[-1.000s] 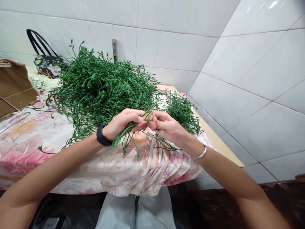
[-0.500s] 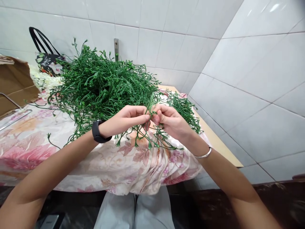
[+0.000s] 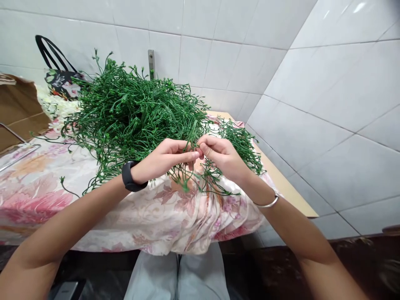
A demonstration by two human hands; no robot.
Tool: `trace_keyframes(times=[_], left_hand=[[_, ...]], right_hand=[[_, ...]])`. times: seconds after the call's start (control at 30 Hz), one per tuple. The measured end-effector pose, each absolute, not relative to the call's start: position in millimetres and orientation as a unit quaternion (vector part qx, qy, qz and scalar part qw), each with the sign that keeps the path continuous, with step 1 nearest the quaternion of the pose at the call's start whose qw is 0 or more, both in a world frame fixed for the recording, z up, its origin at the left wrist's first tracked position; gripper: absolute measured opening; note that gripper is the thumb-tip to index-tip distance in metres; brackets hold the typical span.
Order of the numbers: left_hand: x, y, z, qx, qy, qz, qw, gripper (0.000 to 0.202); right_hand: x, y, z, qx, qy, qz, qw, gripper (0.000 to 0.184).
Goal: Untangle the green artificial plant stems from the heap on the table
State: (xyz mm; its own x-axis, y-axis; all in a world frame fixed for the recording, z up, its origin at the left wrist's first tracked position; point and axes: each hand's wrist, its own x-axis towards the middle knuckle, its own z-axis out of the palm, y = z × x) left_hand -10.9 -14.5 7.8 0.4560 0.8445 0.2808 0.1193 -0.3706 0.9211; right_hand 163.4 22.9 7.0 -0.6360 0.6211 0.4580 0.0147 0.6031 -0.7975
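A big heap of thin green plastic stems [image 3: 131,110] lies on a table covered with a floral cloth [image 3: 46,183]. In front of the heap, my left hand [image 3: 165,160], with a black band on its wrist, pinches a green sprig [image 3: 190,175] whose branches hang down below the fingers. My right hand [image 3: 223,156], with a silver bangle, pinches the same sprig, and the fingertips of both hands meet. A smaller pile of green stems [image 3: 239,143] lies just behind my right hand.
White tiled walls [image 3: 328,96] close in at the back and right. A brown cardboard box [image 3: 18,110] and a black-handled floral bag [image 3: 59,81] stand at the far left, with white flowers [image 3: 53,106] beside them. The bare table edge [image 3: 287,187] shows at right. My knees are below.
Both hands have lifted slightly and drawn their fingertips closer on the sprig. The sprig's stem, which stood up between the fingers, is now lower and mostly hidden.
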Motion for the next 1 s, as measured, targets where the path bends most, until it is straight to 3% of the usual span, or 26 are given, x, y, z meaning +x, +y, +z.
trace_keyframes(times=[0.17, 0.57, 0.73, 1.0], left_hand=[[-18, -17, 15, 0.711, 0.28, 0.375, 0.526, 0.026], [-8, -29, 10, 0.58, 0.169, 0.397, 0.691, 0.031], [-10, -32, 10, 0.571, 0.113, 0.369, 0.725, 0.033], [-12, -33, 22, 0.529, 0.063, 0.37, 0.761, 0.043]], right_hand=[[164, 20, 6, -0.102, -0.764, 0.539, 0.34, 0.018], [155, 14, -8, 0.031, -0.601, 0.739, 0.302, 0.012], [152, 10, -10, 0.065, -0.573, 0.769, 0.275, 0.006], [144, 2, 1, 0.097, -0.575, 0.755, 0.298, 0.014]])
